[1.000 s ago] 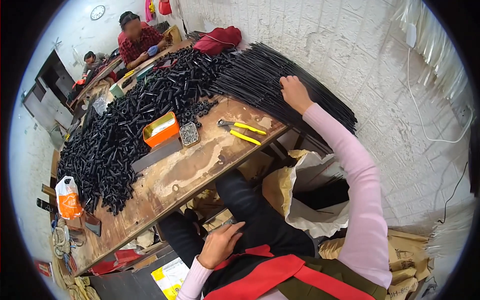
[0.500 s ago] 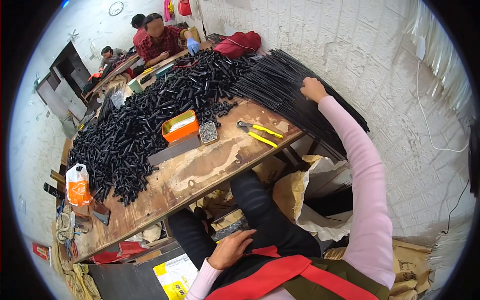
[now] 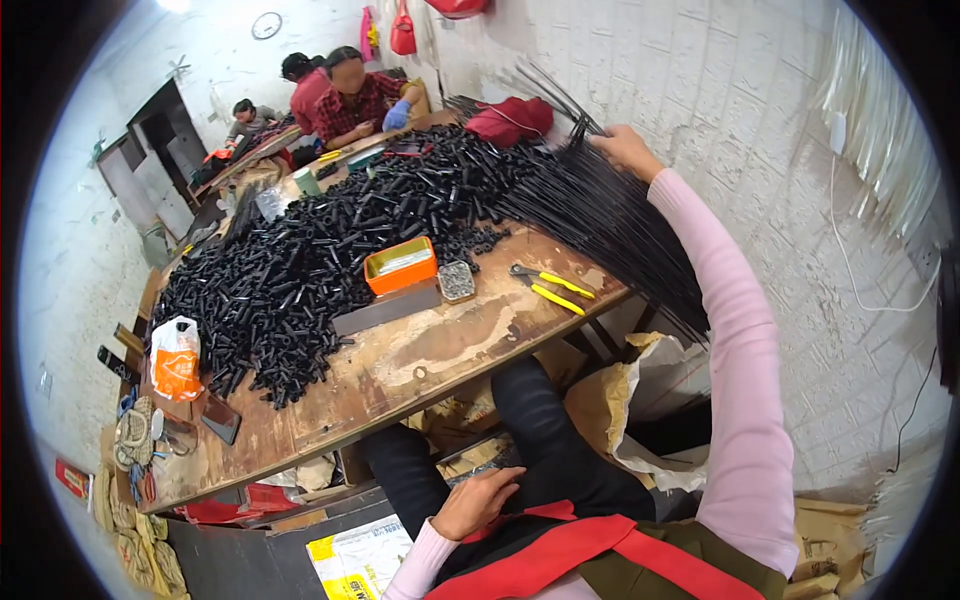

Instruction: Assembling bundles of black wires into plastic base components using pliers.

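Observation:
My right hand (image 3: pixel 626 150) is closed around some thin black rods (image 3: pixel 560 95), whose ends stick up toward the wall. It is over a big heap of black rods (image 3: pixel 620 230) at the right end of the wooden table (image 3: pixel 440 345). My left hand (image 3: pixel 474 505) lies on my lap, fingers loosely stretched and holding nothing. Cutting pliers with yellow handles (image 3: pixel 562 290) lie near the table's front edge. Left of them are a square dish of small metal bits (image 3: pixel 457 282) and an orange box (image 3: pixel 400 265) with white contents.
Short black tubes (image 3: pixel 290 270) cover much of the table. A plastic bag (image 3: pixel 176 360) and a phone (image 3: pixel 221 420) lie at its left end. A red cloth bundle (image 3: pixel 510 122) sits behind the rods. Below stands an open paper sack (image 3: pixel 640 400). Other people sit at the far side.
My right hand has moved up and slightly left, and rods now rise in its grasp. The whole view has shifted a little. My left hand stays on my lap.

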{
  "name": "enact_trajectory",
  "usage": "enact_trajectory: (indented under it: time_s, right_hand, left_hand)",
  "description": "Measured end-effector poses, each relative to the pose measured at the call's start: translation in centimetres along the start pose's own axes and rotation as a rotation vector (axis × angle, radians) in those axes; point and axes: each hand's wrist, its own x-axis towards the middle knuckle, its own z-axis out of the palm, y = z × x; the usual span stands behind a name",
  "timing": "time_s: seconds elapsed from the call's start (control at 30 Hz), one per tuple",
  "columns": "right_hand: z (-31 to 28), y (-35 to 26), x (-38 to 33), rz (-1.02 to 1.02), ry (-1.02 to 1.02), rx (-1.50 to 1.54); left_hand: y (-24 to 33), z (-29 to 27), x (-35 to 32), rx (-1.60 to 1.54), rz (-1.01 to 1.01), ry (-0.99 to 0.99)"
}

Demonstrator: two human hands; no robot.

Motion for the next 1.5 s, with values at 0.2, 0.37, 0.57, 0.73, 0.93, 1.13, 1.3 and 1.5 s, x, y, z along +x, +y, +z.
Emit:
enact_trajectory:
  time_s: [0.2, 0.37, 0.57, 0.73, 0.93, 1.13, 1.3, 1.5]
  right_hand:
    - [5.3, -9.6, -3.1, 0.077, -0.445, 0.786]
    - [13.0, -18.3, -13.8, -0.009, -0.467, 1.166]
    - [19.0, -23.3, -22.7, -0.284, -0.663, 1.024]
    - [20.5, -24.4, -22.7, -0.291, -0.75, 0.626]
    - [21.0, -24.8, -22.6, -0.329, -0.726, 0.581]
    - [20.2, -24.1, -20.5, -0.315, -0.651, 0.583]
    - [20.2, -24.4, -21.5, -0.302, -0.68, 0.601]
    - [19.8, -22.9, -19.7, -0.253, -0.669, 0.559]
  left_hand:
    - [2.5, -5.7, 1.7, -0.067, 0.126, -0.017]
    - [4.0, -13.1, 5.1, -0.392, 0.024, 0.547]
    - [10.8, -15.0, 3.6, -1.103, -0.001, 0.373]
    - [7.2, -15.5, 1.1, -1.133, -0.1, 0.642]
    - [5.3, -16.5, 0.5, -0.966, 0.087, 0.689]
    - [5.5, -19.6, -0.5, -0.974, 0.028, 0.881]
    - [5.8, -20.6, -0.5, -1.007, 0.148, 1.012]
    - [5.5, -23.6, -3.3, -1.042, 0.239, 1.045]
